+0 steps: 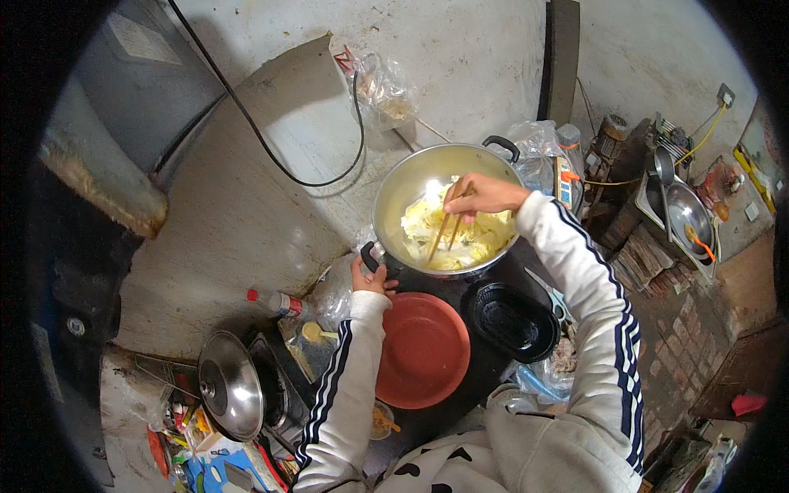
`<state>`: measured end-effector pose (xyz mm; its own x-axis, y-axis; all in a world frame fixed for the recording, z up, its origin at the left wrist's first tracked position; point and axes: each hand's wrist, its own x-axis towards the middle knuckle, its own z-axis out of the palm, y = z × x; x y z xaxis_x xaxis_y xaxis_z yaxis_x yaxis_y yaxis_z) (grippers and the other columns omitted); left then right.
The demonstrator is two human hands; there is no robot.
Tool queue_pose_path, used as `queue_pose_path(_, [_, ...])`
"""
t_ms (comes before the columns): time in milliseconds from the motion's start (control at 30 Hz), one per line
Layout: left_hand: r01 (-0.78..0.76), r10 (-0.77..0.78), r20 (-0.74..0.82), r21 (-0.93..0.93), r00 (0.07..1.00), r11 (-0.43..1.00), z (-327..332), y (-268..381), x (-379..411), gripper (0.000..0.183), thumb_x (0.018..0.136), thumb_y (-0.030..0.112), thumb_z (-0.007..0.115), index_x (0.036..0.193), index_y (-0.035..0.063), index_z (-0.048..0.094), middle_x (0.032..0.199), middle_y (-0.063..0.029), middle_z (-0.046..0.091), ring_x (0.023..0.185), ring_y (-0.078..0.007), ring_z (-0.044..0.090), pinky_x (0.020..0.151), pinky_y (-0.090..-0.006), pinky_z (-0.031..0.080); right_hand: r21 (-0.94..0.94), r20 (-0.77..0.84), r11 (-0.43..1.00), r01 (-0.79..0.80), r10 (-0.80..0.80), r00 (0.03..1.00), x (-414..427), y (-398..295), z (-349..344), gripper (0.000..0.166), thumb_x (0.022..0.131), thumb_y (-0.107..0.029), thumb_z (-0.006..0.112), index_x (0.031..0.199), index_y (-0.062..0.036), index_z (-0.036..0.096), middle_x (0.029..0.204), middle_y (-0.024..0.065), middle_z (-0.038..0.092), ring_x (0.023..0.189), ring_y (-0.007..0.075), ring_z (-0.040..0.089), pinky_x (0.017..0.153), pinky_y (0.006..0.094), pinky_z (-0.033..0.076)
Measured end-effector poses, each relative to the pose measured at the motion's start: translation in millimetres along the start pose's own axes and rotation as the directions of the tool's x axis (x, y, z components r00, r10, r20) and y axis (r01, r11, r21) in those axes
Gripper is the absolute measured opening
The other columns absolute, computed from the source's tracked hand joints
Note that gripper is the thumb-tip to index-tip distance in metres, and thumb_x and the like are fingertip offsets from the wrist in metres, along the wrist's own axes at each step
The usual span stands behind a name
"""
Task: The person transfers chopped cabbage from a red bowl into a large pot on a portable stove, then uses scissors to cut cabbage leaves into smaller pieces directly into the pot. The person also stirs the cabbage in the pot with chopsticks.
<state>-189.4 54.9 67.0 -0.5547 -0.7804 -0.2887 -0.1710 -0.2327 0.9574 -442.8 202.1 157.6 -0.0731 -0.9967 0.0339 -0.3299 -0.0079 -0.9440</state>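
A large metal pot [400,185] with black side handles stands on the dark counter, holding chopped pale-yellow leafy vegetable [487,246], which looks like cabbage. Over the pot, my right hand [478,197] grips a pair of wooden chopsticks [439,237], their tips down among the leaves. My left hand [371,278] is at the pot's near-left handle [370,256], fingers partly curled; whether it grips the handle is not plain. Just below the pot sits an empty reddish-brown plastic basin [425,351], partly behind my left sleeve.
Right of the basin are a black plastic tray [515,321] and scissors [558,305]. A power strip [562,182] stands beside the pot. At left are a soda bottle [277,303], a yellow scoop [313,332] and a domed metal lid [231,385]. A metal bowl [684,212] lies farther right.
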Motion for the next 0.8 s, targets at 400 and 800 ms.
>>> queue_pose_path(400, [-0.007,0.007,-0.009,-0.04,1.0,0.999,-2,-7,9,0.053,0.081,0.012,0.057,0.123,0.0189,0.025,0.078,-0.0059,0.053,0.052,-0.0208,0.057,0.038,-0.0314,0.042,-0.397,-0.345,0.918,-0.012,-0.137,0.929,0,44,2,0.024,0.077,-0.019,0.06,0.084,0.0038,0.062,0.061,0.0121,0.059,0.046,0.0171,0.055,0.05,0.0297,0.046])
queue_pose_path(800, [0.0,0.0,0.004,-0.03,1.0,1.0,6,1,2,0.056,0.081,0.009,0.054,0.125,0.0172,0.021,0.071,-0.0057,0.051,0.049,-0.0177,0.054,0.037,-0.0282,0.041,-0.715,-0.565,0.592,-0.371,-0.178,0.805,-22,29,-53,0.023,0.073,-0.016,0.053,0.073,0.0068,0.06,0.066,0.0249,0.057,0.066,0.0375,0.058,0.063,0.0384,0.048])
